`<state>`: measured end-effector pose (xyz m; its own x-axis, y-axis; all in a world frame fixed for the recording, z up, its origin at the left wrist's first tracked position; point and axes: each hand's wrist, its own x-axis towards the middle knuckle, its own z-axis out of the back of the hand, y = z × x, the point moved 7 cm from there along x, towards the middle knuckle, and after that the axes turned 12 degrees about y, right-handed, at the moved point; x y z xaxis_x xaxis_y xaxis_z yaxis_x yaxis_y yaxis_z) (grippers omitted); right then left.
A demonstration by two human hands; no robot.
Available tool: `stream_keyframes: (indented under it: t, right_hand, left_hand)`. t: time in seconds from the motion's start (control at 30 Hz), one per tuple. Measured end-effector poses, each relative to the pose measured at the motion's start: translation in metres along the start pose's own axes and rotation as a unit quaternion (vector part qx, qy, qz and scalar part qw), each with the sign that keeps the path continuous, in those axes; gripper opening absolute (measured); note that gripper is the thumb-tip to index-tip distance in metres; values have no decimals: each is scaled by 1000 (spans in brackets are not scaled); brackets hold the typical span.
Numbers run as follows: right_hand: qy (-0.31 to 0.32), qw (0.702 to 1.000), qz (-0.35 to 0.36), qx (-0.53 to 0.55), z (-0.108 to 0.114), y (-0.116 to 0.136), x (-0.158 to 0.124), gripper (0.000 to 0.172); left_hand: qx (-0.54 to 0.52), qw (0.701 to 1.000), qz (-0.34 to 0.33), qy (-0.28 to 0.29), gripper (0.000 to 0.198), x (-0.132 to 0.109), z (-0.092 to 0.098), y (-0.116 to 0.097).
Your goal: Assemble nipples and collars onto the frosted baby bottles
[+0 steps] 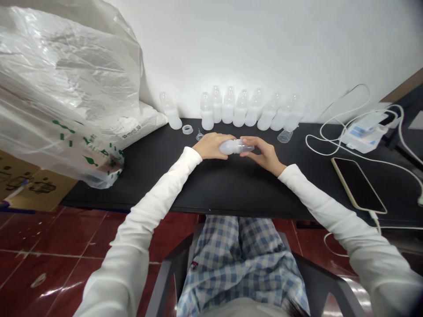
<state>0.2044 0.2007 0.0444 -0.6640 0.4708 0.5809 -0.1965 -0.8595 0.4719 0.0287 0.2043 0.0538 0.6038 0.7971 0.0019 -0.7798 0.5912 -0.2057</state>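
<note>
A white baby bottle (227,147) lies sideways between my two hands above the black table. My left hand (211,146) is wrapped round its body. At the other end, the thumb and fingers of my right hand (262,153) grip the bottle's clear cap (245,148). A small clear teat (199,136) lies just beyond my left hand, with a translucent collar ring (187,129) to its left. Another clear cap (284,136) rests on the table to the right of my right hand.
Several capped bottles (240,110) stand along the wall, with one bottle (171,112) apart at left. Large plastic bags (66,88) and a cardboard box (39,185) fill the left side. A phone (359,185), white cables and a power strip (361,134) occupy the table's right.
</note>
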Motion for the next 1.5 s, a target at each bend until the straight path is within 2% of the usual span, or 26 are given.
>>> stream_keyframes:
  t: [0.07,0.13,0.23,0.33,0.4,0.47,0.57,0.63,0.7,0.77,0.8,0.87,0.93,1.0,1.03,1.1,1.13,1.2,1.3,1.37,1.4,1.43,1.5]
  right_hand:
    - [34,998,35,-39,-2,11,2,39]
    - [45,994,61,-82,-3,20,3,36]
    - [28,982,42,-185,-7,28,8,36]
    - [-11,965,-97,-243,-6,20,15,51]
    - [-16,946,-223,-235,-5,5,15,50]
    - [18,925,-307,-222,-6,-8,14,45]
    - [92,925,-340,-141,-13,-23,9,46]
    - [94,935,-335,-65,-12,-29,3,54]
    - [69,957,-276,-52,-6,-28,4,56]
    - [76,979,-156,-105,-4,-18,9,55]
    - [97,981,-97,-140,-7,-12,12,55]
    - [117,972,-54,-194,-12,-6,16,47]
    - [70,970,-112,-205,-8,-6,20,40]
    - [-8,959,-239,-155,-2,-13,17,36]
    - [-27,948,-301,-105,-2,-17,12,36]
    - [13,926,-378,0,-13,-26,6,41]
    - [36,919,-391,35,-17,-28,4,44]
    - [45,929,-363,50,-14,-29,4,50]
    - [33,979,-197,-51,1,-15,12,53]
    - [59,985,-84,-141,2,0,15,54]
    - [71,981,-60,-173,1,5,16,54]
    - [71,976,-64,-194,1,7,17,52]
    - [42,969,-134,-203,5,5,18,48]
  left_hand:
    - [-29,999,3,46,53,1,-4,-4]
    - [-33,997,11,66,48,2,-7,-11]
    - [15,999,20,40,51,5,-9,-25]
    - [83,996,29,-24,45,9,-8,-39]
    - [130,989,27,-65,33,10,-9,-46]
    - [177,980,19,-89,25,12,-11,-51]
    - [219,972,9,-89,28,15,-15,-52]
    - [208,975,15,-73,28,17,-17,-47]
    - [167,983,44,-57,28,17,-17,-37]
    - [120,989,73,-44,38,15,-17,-28]
    - [103,991,79,-38,43,15,-16,-25]
    - [88,993,75,-36,45,14,-15,-25]
    - [106,991,64,-54,37,13,-11,-28]
    - [147,985,47,-78,29,12,-8,-35]
    - [167,982,37,-85,29,11,-8,-38]
    - [194,977,17,-85,36,12,-9,-43]
    - [198,977,12,-84,39,12,-10,-44]
    - [185,979,18,-83,37,12,-10,-42]
    - [110,989,69,-66,36,10,-9,-31]
    - [56,995,77,-29,46,9,-13,-30]
    - [42,997,70,-14,49,8,-15,-31]
    - [41,997,62,-9,50,8,-16,-34]
    - [71,995,58,-31,41,7,-14,-37]
